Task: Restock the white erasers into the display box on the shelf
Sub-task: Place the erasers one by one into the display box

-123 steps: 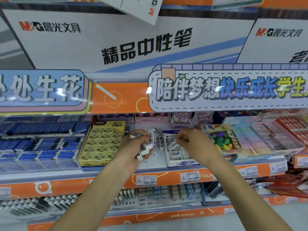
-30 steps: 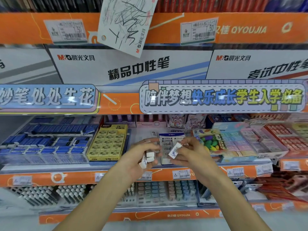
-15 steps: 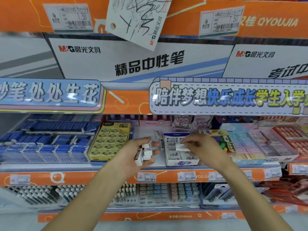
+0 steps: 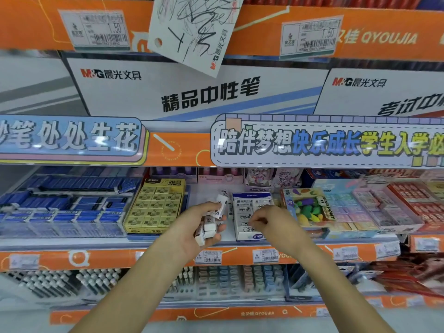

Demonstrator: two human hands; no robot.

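Note:
My left hand point(image 4: 189, 227) is closed around several white erasers point(image 4: 209, 227), held just left of the display box. One eraser point(image 4: 222, 201) sticks up from the top of the bunch. The white and blue display box point(image 4: 252, 236) sits on the shelf, partly filled with rows of wrapped white erasers. My right hand point(image 4: 276, 222) is over the middle of the box, fingertips pinched on a white eraser point(image 4: 259, 221) and pressed down among the rows. Another loose eraser point(image 4: 224, 193) stands on the shelf behind my left hand.
A yellow 2B eraser box point(image 4: 156, 205) stands left of the gap, with blue packs point(image 4: 60, 207) beyond it. A colourful fruit-eraser box point(image 4: 310, 207) and pastel eraser trays point(image 4: 355, 207) lie to the right. The orange shelf edge point(image 4: 168, 257) carries price tags; a sign strip point(image 4: 312, 145) hangs overhead.
My right hand took an eraser from beside my left hand to the box and has now lowered it into the rows. My left hand stayed beside the box with its bunch.

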